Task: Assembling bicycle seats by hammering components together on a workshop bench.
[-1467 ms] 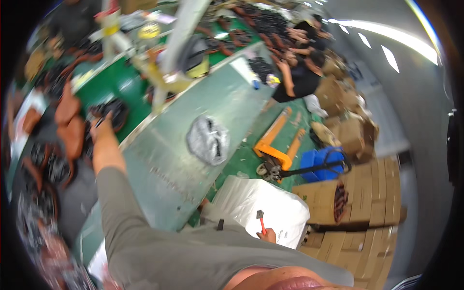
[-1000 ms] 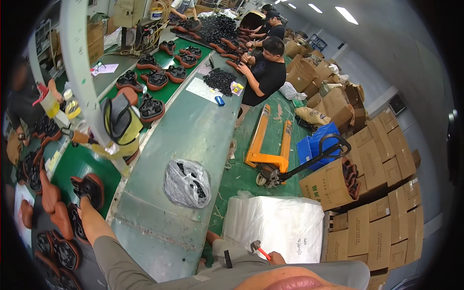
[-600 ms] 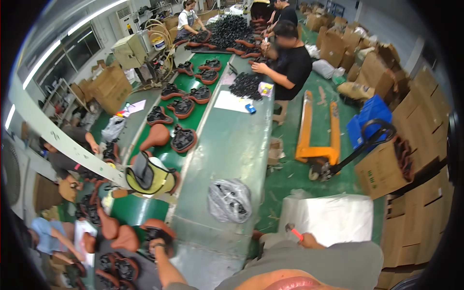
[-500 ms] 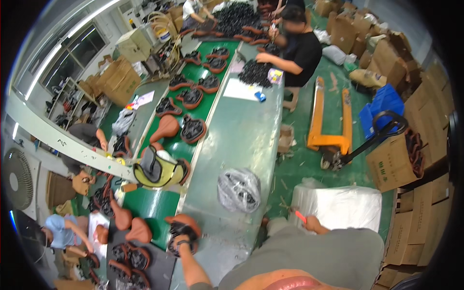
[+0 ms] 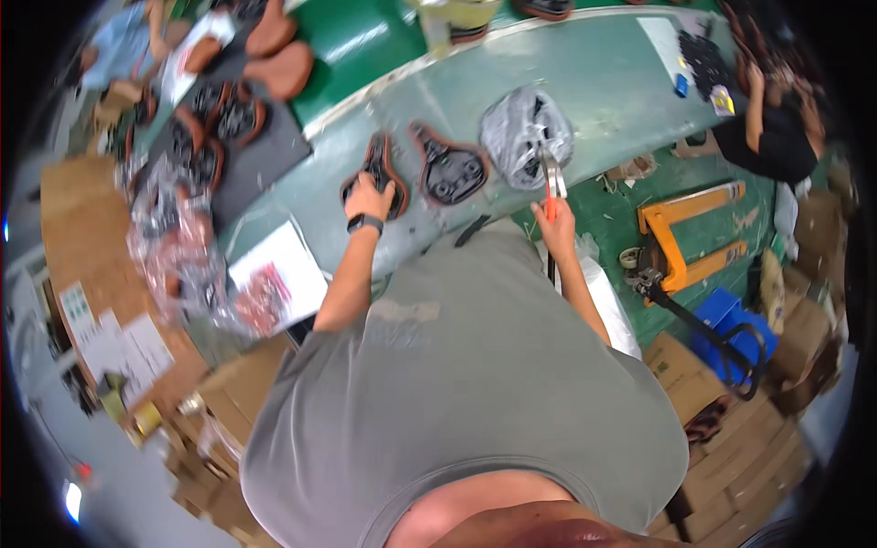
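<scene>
My left hand (image 5: 369, 197) is closed over a brown bicycle saddle (image 5: 395, 187) lying underside up on the metal table, its black base showing. Just right of it, a second brown saddle (image 5: 449, 172) lies the same way, untouched. In my right hand (image 5: 555, 226) is a metal hand tool with a red handle (image 5: 551, 203); its exact kind is unclear. The tool's silver head points away from me, overlapping the edge of a clear plastic bag (image 5: 504, 137) with black parts inside. Whether the tool touches the bag, I cannot tell.
Several more saddles (image 5: 279, 68) lie on a dark mat at left. Nearer stand a plastic-wrapped heap (image 5: 174, 237) and a white sheet (image 5: 279, 269). Behind the table runs a green conveyor (image 5: 356, 46). On the floor at right are an orange pallet jack (image 5: 671, 242) and a blue bin (image 5: 726, 329).
My view has turned toward the table. Two saddles now lie apart in front of me, my left hand on one. The right hand has brought the red-handled tool up beside the plastic bag.
</scene>
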Available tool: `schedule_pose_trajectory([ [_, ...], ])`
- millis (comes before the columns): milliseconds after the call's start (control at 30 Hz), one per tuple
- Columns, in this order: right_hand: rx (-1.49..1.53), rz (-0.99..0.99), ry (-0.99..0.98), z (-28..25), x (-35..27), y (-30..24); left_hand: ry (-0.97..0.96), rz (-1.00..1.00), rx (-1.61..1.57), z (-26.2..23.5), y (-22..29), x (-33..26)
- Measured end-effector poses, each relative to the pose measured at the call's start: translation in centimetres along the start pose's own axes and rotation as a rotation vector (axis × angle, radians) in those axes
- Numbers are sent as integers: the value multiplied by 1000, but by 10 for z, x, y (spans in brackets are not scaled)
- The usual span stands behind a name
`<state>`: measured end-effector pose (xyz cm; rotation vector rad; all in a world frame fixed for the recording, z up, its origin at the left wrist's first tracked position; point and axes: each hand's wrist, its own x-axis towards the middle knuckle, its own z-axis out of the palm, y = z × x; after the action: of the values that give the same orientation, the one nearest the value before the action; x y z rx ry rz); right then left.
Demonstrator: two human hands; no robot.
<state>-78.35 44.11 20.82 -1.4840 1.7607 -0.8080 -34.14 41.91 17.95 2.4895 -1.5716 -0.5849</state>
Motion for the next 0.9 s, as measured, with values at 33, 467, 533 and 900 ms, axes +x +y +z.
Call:
schedule_pose_trajectory([
  [33,-21,-7,-38,16,0,-8,-19,-38,38,-7,-15,-9],
  [467,-229,208,37,32,-108,41,-304,361,58,40,-42,-91],
  [533,-48,570,-21,10,-113,54,-272,379,13,12,0,-89],
  [900,213,588,-5,-98,2,90,-413,1109,-62,209,287,-4],
])
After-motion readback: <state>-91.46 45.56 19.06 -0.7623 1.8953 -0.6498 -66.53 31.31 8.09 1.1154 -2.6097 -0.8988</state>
